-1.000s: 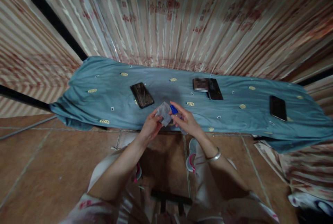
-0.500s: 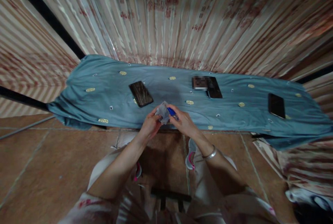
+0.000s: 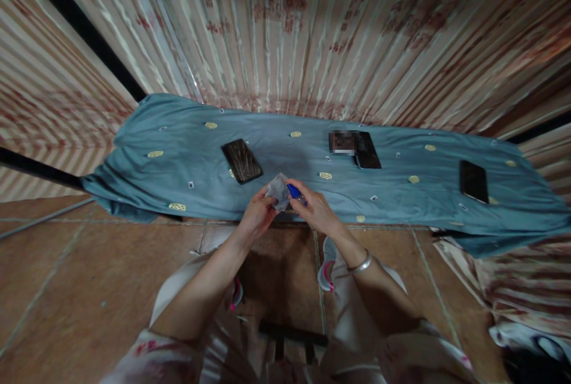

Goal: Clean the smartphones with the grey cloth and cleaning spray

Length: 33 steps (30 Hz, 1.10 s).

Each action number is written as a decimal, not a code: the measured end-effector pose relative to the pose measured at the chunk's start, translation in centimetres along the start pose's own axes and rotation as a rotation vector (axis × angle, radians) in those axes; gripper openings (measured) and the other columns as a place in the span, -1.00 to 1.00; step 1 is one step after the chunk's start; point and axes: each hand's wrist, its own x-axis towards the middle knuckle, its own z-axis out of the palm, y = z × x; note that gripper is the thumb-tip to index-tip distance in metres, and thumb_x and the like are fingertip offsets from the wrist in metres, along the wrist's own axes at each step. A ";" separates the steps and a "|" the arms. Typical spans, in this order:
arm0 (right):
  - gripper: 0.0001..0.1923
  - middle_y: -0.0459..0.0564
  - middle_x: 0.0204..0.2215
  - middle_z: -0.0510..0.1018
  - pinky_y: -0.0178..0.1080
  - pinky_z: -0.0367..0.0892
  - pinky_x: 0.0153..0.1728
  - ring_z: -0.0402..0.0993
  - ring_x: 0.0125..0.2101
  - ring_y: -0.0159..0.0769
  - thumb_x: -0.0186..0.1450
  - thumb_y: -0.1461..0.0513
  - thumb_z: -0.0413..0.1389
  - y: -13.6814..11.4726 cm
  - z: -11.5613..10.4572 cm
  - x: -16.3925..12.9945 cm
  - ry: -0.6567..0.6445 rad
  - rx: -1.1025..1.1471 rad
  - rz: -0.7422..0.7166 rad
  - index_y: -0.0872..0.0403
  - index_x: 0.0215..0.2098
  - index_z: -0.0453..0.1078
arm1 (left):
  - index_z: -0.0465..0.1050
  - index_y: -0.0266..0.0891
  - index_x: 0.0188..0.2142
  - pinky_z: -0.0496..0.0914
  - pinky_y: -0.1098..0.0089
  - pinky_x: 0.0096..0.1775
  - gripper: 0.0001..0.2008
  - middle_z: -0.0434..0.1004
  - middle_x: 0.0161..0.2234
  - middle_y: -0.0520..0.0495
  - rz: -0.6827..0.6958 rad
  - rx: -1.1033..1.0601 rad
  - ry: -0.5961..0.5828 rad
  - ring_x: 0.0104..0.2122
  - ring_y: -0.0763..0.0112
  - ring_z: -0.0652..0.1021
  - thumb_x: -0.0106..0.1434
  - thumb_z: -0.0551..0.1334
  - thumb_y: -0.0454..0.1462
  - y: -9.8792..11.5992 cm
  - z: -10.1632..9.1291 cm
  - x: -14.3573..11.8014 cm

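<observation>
At the near edge of the blue-draped table (image 3: 178,164), a grey cloth (image 3: 279,192) is pinched in the left hand (image 3: 256,217) against a blue-capped bottle (image 3: 295,193) gripped by the right hand (image 3: 317,213), apparently being wetted; steady aim seems needed next.

The bottle (image 3: 296,195) is mostly covered by the right hand (image 3: 317,210); only its blue cap shows. The cloth (image 3: 278,191) is crumpled between both hands, its shape unclear. An item (image 3: 343,142) near the desk's (image 3: 187,158) far edge is blurred out. The desk itself lies hidden under the blue sheet (image 3: 401,194). Both arms are cut off by the bottom edge.
</observation>
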 end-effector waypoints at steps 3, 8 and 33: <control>-0.52 0.01 -0.19 0.60 -0.16 0.42 -0.13 0.56 -0.19 -0.18 0.35 0.18 0.01 0.1 0.1 0.0 -0.004 -0.012 0.004 -0.01 0.23 0.27 | 0.50 -0.31 -0.21 0.43 0.41 -0.34 -0.63 0.56 -0.45 -0.04 -0.014 -0.005 -0.005 -0.44 0.41 0.54 -0.08 0.23 -0.49 -0.1 0.0 0.0; -0.52 0.01 -0.23 0.60 -0.16 0.42 -0.13 0.57 -0.20 -0.19 0.35 0.18 0.00 0.2 0.2 0.1 -0.001 -0.020 0.022 0.02 0.23 0.26 | 0.51 -0.28 -0.22 0.47 0.39 -0.29 -0.63 0.58 -0.44 -0.02 -0.027 -0.001 -0.001 -0.44 0.42 0.55 -0.07 0.22 -0.50 -0.2 -0.1 0.0; -0.45 0.02 -0.16 0.61 -0.16 0.47 -0.22 0.54 -0.41 -0.26 0.35 0.12 0.02 0.7 -0.6 0.2 0.091 0.011 0.061 -0.04 0.30 0.20 | 0.51 -0.30 -0.19 0.50 0.22 -0.06 -0.62 0.64 -0.24 -0.16 -0.037 -0.017 -0.005 -0.13 0.21 0.61 -0.03 0.20 -0.52 -0.3 -0.4 0.2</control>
